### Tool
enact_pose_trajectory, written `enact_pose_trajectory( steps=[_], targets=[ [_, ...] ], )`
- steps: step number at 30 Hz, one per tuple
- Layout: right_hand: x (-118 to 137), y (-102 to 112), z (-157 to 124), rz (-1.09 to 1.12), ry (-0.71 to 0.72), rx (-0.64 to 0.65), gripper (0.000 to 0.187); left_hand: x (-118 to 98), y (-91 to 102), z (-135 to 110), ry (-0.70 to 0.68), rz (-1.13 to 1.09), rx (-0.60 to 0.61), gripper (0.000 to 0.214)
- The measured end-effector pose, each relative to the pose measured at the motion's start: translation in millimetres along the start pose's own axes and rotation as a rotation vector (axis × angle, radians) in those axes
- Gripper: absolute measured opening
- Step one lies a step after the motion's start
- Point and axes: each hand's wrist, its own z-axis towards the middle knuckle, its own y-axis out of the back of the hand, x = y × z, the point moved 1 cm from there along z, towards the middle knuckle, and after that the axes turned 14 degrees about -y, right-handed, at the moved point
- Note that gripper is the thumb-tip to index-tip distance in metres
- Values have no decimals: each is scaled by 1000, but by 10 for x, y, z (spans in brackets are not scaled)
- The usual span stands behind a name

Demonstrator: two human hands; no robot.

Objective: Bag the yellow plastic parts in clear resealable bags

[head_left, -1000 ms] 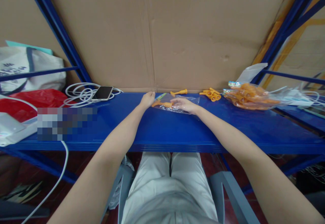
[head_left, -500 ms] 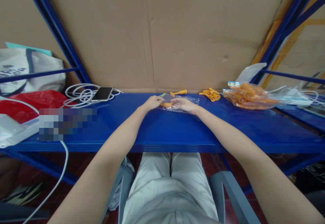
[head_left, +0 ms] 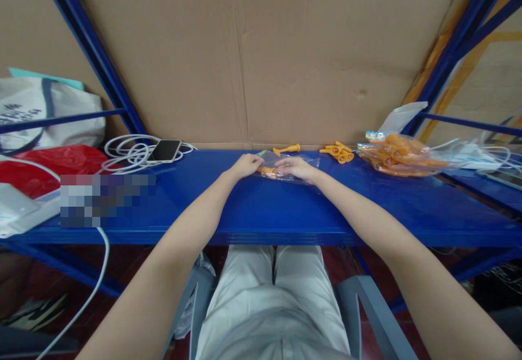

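A clear plastic bag [head_left: 304, 174] with a green strip at its left end lies on the blue table between my hands. An orange horn-shaped plastic piece [head_left: 268, 171] shows at the bag, between my fingertips; the film makes it hard to tell how far inside it sits. My left hand [head_left: 248, 165] pinches the bag's left end near the green strip. Curled over the bag's right part, my right hand [head_left: 297, 168] grips the film, its fingertips close to the orange piece. Just behind the bag lies another orange horn-shaped piece [head_left: 289, 149], touched by neither hand.
Several orange pieces [head_left: 339, 152] form a small pile to the right. Beyond them is a filled clear bag [head_left: 402, 156] of orange pieces. A phone [head_left: 164, 151], coiled white cable [head_left: 126, 156] and red bag [head_left: 77, 165] lie left. A cardboard wall [head_left: 244, 61] stands behind the table [head_left: 261, 213].
Both hands stay in nearly the same place on the bag. The orange piece between them has shifted slightly towards me, and the bag's film has creased differently.
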Motion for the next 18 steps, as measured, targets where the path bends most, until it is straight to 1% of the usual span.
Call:
enact_pose_trajectory(
  steps=[5,8,14,18],
  targets=[
    [6,1,-19,-13,36,60,32,-38,-13,-4,-24,-12,-23,33],
    [-1,3,-17,-7,38,78,30,-58,-26,-2,-44,-24,-22,31],
    [-5,9,-14,2,36,109,27,-98,-41,-6,-70,-99,-61,30],
    [-27,6,6,17,55,144,26,-94,-47,-7,-71,-85,-33,32]
  ],
)
